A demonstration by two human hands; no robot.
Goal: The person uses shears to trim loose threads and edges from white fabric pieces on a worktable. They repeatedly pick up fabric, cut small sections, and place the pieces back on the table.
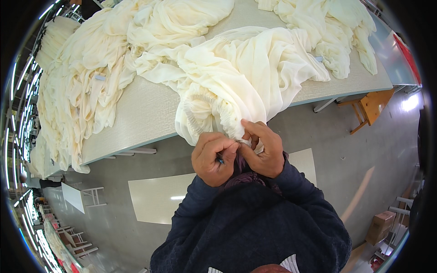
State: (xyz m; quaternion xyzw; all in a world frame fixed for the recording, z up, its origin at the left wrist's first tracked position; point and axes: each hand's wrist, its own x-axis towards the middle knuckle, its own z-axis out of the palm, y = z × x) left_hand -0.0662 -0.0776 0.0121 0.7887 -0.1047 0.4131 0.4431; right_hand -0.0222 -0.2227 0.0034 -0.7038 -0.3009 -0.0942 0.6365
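A cream garment of thin, sheer fabric [235, 75] lies over the table's front edge, its gathered elastic edge [230, 117] turned towards me. My right hand [264, 146] pinches that gathered edge between thumb and fingers. Close against it, my left hand [215, 157] is curled, thumb and forefinger meeting at the same bit of cloth. A small dark tool [219, 158] with a bluish tip shows inside the left fist; most of it is hidden by the fingers, so its kind is unclear.
More cream garments are heaped on the long table [146, 105] at left [85, 68] and at back right [327, 30]. A wooden stool [370, 105] stands under the right end. A cardboard box [380, 225] sits at lower right. Another person [32, 179] is far left, near a white table [72, 198].
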